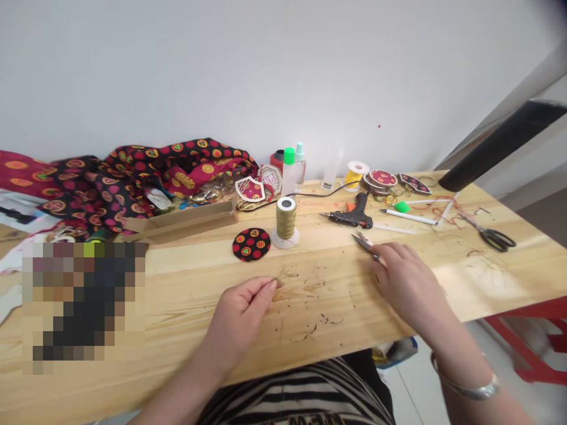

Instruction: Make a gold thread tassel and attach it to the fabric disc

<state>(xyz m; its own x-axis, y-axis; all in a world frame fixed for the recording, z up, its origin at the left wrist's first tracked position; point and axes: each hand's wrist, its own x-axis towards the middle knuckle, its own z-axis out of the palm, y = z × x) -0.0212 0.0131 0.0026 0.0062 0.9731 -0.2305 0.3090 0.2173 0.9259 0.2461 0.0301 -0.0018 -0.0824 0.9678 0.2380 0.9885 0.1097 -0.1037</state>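
My left hand (248, 304) is closed in a pinch on a small bunch of gold threads (289, 272), whose loose ends fan out past the fingertips. Over the table at the right, my right hand (410, 283) grips a pair of scissors (367, 245). Their blades point away to the upper left, and the handles are mostly hidden by my fingers. Beyond my left hand stands a spool of gold thread (286, 221). Beside it lies a round patch of black patterned fabric (251, 244). Dark thread clippings (313, 327) are scattered on the wood between my hands.
A glue gun (349, 216), a white pen (410, 216) and black-handled scissors (497, 239) lie at the right. Bottles (289, 171) and a yellow spool (355, 176) stand near the wall. Patterned cloth (177, 162) and a cardboard box (190, 221) fill the back left. A red stool (531, 336) stands below.
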